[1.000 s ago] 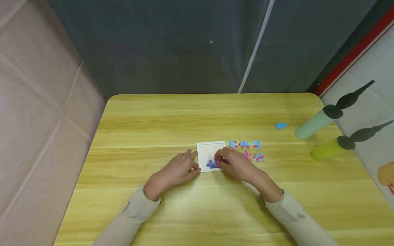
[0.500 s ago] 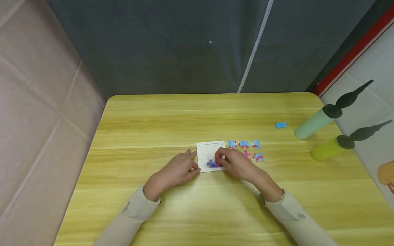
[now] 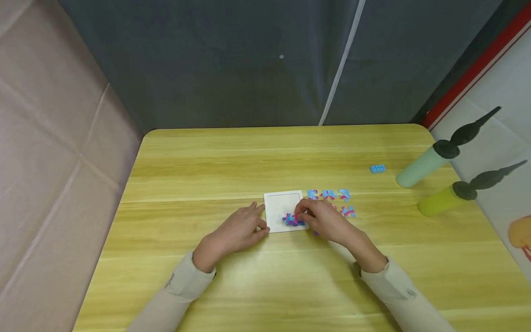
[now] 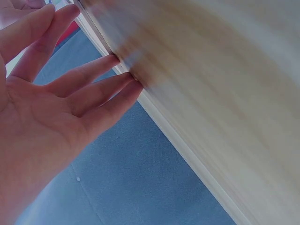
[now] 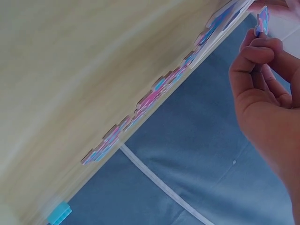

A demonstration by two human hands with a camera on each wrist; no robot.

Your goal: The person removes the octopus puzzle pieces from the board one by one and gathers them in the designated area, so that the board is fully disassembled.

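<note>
My right hand [image 3: 325, 222] pinches a blue, pink and purple jigsaw piece [image 3: 292, 219] between thumb and fingers over the lower right of the white puzzle board [image 3: 275, 203]. In the right wrist view the pinched piece shows raised off the table, past the curled fingers [image 5: 255, 56]. My left hand [image 3: 240, 227] lies at the board's left edge, fingers spread and fairly straight, with fingertips at its side. In the left wrist view these fingers [image 4: 101, 101] reach down to the wooden surface. Several loose jigsaw pieces [image 3: 328, 194] lie right of the board, some partly hidden by my right hand.
A light blue toy brick [image 3: 377, 168] lies farther back on the wooden table [image 3: 215, 166]. Toward the right edge stand a mint green bottle [image 3: 423, 166] and a lime green bottle [image 3: 441, 201], both with black tops. A dark curtain [image 3: 215, 64] hangs behind the table.
My right hand has shifted slightly right, and the piece in its fingers has moved right with it and up a little. The left hand has stayed at the board's edge.
</note>
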